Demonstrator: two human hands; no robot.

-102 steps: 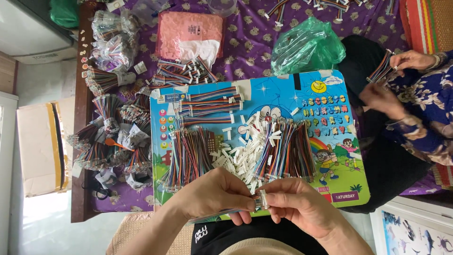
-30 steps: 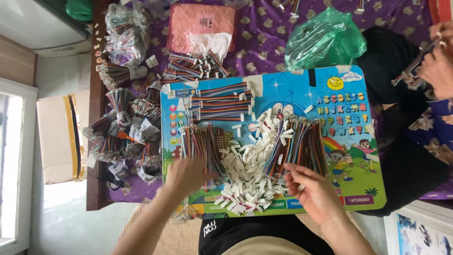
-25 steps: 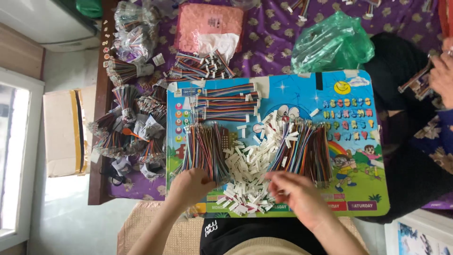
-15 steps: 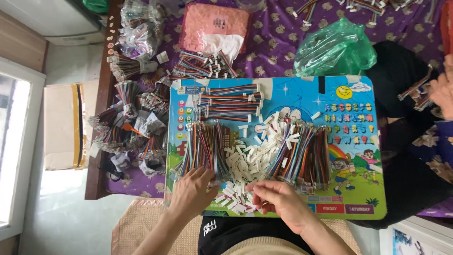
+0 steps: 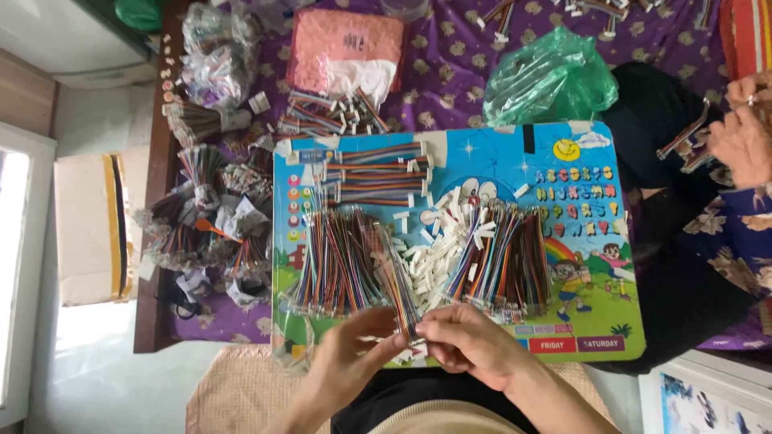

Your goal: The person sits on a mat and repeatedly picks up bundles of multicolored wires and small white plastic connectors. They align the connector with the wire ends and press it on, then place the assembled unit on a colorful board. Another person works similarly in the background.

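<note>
Hands are being brought together at the near edge of the colourful board (image 5: 595,241): left hand (image 5: 354,358) and right hand (image 5: 474,345) are pinching one ribbon cable (image 5: 400,299), its end being steadied over the white connectors (image 5: 438,257).

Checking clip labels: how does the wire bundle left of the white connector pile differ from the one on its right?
The left wire bundle lies wider and more fanned out; the right wire bundle is tighter. A strip from the left bundle reaches both hands' fingers; the right bundle lies untouched. Both are multicoloured, on the blue board.
</note>
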